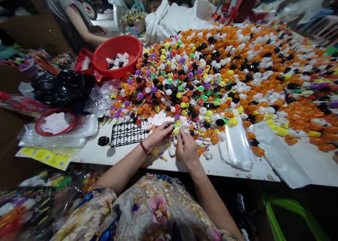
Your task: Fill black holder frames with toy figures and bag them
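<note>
My left hand (160, 134), with a red bead bracelet at the wrist, is closed with its fingertips on a small green and yellow plastic toy piece (176, 128). Facing it, my right hand (188, 147) is curled with thumb and fingers together at the same spot; what lies in its fingertips is mostly hidden. Just below, between the hands, is a white toy piece (172, 150). A black plastic grid (126, 133) lies left of my left hand, and a black-topped toy piece (104, 140) rests beside the grid.
A large heap of colourful small toys (171, 82) merges into orange, white and black ones (253, 65). At left stand a red basin (96, 59) and a small red basket (39, 126). Clear plastic bags (239, 146) lie right. Another person's arm (81, 26) reaches behind the basin.
</note>
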The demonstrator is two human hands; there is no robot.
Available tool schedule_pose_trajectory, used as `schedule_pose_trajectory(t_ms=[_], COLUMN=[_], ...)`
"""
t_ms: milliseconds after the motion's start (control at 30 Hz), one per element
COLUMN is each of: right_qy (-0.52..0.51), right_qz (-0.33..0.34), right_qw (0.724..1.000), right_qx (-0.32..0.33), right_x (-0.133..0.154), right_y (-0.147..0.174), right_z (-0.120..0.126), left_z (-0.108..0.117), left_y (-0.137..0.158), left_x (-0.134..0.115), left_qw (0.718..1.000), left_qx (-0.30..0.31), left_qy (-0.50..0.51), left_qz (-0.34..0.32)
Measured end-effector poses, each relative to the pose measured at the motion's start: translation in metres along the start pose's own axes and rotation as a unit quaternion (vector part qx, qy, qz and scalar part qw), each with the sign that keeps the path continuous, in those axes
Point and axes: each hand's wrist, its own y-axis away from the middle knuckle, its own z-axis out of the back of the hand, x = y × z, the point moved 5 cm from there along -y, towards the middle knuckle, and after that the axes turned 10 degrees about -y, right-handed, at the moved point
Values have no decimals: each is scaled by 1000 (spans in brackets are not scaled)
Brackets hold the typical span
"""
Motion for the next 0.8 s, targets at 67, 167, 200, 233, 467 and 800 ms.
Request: schedule_pose_trajectory(t_ms=[67, 167, 200, 233, 467, 800], right_qy=[9, 16, 16, 16, 1, -52], right_qz=[2, -6, -7, -7, 6, -57], right_qw=[1000, 1000, 1000, 1000, 999, 997], right_qx=[-9, -6, -3, 0, 43, 2], right_x=[1, 1, 0, 0, -1, -11], right_y=[2, 4, 5, 5, 8, 12], right_z=[2, 4, 4, 4, 7, 14], left_z=[-1, 1, 1, 1, -2, -4], left_y=[1, 1, 1, 0, 3, 6], left_x=[1, 5, 7, 8, 10, 7], left_qw=[1000, 999, 999, 999, 997, 988], left_qx=[-7, -19, -18, -15, -42, -61], left_qy=[-2, -22, -28, -30, -58, -126], left_qz=[-17, -37, -39, -39, -39, -65])
